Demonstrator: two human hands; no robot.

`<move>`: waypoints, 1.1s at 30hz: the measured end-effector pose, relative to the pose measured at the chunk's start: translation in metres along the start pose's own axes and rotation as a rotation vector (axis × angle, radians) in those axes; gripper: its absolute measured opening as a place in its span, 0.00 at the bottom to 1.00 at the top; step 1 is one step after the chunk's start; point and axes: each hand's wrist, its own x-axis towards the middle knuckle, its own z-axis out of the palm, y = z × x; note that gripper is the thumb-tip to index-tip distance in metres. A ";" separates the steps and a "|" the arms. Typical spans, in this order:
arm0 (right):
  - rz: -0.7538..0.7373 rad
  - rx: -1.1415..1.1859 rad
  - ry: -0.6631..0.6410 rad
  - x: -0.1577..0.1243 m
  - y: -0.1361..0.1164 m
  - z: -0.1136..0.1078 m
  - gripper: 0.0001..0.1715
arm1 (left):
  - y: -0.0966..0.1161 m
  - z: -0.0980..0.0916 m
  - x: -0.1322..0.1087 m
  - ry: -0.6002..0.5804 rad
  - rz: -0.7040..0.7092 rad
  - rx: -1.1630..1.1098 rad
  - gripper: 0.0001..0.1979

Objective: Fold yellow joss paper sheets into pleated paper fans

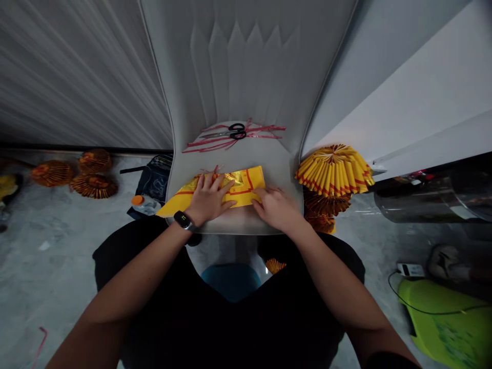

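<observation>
A yellow paper sheet (246,197) with red lines and gold foil lies across the grey chair seat (230,225), its left part slanting down to a point. My left hand (209,197), with a watch on the wrist, rests flat on the paper with its fingers spread. At the paper's right end, my right hand (277,207) pinches the edge between thumb and curled fingers. Behind the paper, black-handled scissors (236,131) lie among red plastic strings (215,146) on the seat.
Pleated yellow paper fans (334,169) are stacked right of the chair. Several orange-gold pleated rounds (94,185) sit on the floor at left. A dark bag (157,171) and an orange-capped bottle (146,205) stand beside the seat. A green bag (446,318) lies at lower right.
</observation>
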 end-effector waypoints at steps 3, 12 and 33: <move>-0.102 0.159 0.040 0.024 -0.006 0.008 0.22 | 0.000 0.002 0.000 -0.003 -0.001 0.002 0.34; -0.083 0.060 0.100 0.070 -0.029 0.029 0.40 | 0.001 0.002 0.000 -0.001 -0.025 -0.010 0.36; -0.124 0.011 0.193 0.054 -0.014 0.047 0.36 | 0.001 -0.003 0.006 -0.112 -0.056 -0.004 0.34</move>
